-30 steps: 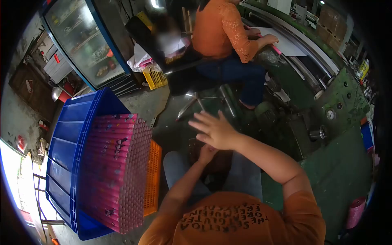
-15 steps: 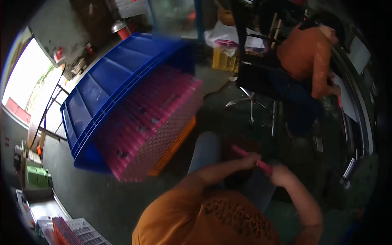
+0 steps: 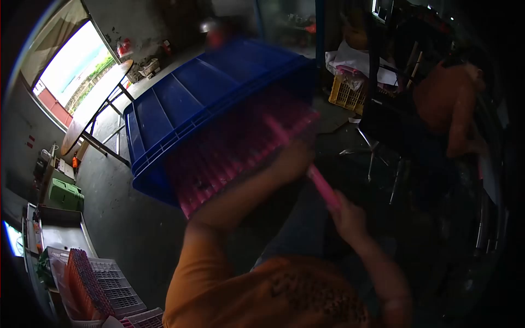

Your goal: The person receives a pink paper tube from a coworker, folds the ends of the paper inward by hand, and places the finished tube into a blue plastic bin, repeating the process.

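A long pink stick-like piece [image 3: 324, 187] runs slantwise between my hands. My left hand [image 3: 294, 159] is closed around its upper part, in front of the pink rows. My right hand [image 3: 350, 218] grips the lower end, fingers wrapped round it. Just beyond my left hand is a tilted blue crate [image 3: 188, 98], with many pink pieces [image 3: 229, 150] lined up in rows inside it. The upper tip of the held piece overlaps these rows in view; whether it touches them I cannot tell.
A co-worker [image 3: 445, 101] in an orange top sits at the right by a black chair [image 3: 383, 117]. Behind stands a yellow crate [image 3: 347, 95]. At the left are a round-topped table [image 3: 101, 101], a green box [image 3: 65, 191] and a white plastic basket [image 3: 117, 284].
The view has turned left. My hands and the pink piece have moved up and toward the blue crate, and my left arm now reaches across its front edge.
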### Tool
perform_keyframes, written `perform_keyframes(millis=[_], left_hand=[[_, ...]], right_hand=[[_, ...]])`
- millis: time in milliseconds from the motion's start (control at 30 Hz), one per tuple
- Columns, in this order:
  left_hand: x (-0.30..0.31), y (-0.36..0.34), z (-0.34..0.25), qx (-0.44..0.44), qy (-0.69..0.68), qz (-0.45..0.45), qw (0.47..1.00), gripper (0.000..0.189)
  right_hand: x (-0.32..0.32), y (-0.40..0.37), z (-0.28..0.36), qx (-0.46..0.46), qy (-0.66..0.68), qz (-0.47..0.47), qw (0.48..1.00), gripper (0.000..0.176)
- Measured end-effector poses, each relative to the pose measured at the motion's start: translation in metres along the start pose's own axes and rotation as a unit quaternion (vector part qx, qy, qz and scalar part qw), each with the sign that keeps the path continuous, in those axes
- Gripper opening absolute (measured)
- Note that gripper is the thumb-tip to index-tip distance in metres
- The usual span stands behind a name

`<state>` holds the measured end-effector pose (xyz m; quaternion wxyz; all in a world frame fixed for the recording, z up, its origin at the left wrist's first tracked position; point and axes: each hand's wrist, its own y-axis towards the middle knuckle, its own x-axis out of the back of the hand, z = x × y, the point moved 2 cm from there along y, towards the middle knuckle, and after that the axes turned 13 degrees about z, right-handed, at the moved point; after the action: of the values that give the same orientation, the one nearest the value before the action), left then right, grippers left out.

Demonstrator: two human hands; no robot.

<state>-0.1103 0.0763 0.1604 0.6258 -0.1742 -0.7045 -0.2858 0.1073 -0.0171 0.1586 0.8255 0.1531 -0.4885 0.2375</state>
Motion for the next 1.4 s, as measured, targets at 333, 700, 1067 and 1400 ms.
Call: perform_keyframes(millis=[333, 700, 1067, 1400], left_hand=[[0.014, -0.124, 0.132, 0.33, -0.503, 0.089, 0.794, 0.026], [-0.02, -0.15, 0.19, 0.355, -0.417, 0.084, 0.833, 0.035], [0.031, -0.155, 0.089, 0.324, -0.255, 0.097, 0.906, 0.041], [-0.039, -0.161, 0.088, 0.276, 0.061, 0.186, 0.941, 0.032]], right_hand=[[-0.132, 0.192, 0.112, 0.076, 0.057, 0.078, 0.992, 0.043], [-0.147, 0.251, 0.118, 0.107, -0.054, 0.222, 0.968, 0.029], [-0.144, 0.202, 0.076, 0.288, 0.09, -0.005, 0.953, 0.032], [-0.173, 0.22, 0.072, 0.241, 0.081, 0.018, 0.967, 0.033]])
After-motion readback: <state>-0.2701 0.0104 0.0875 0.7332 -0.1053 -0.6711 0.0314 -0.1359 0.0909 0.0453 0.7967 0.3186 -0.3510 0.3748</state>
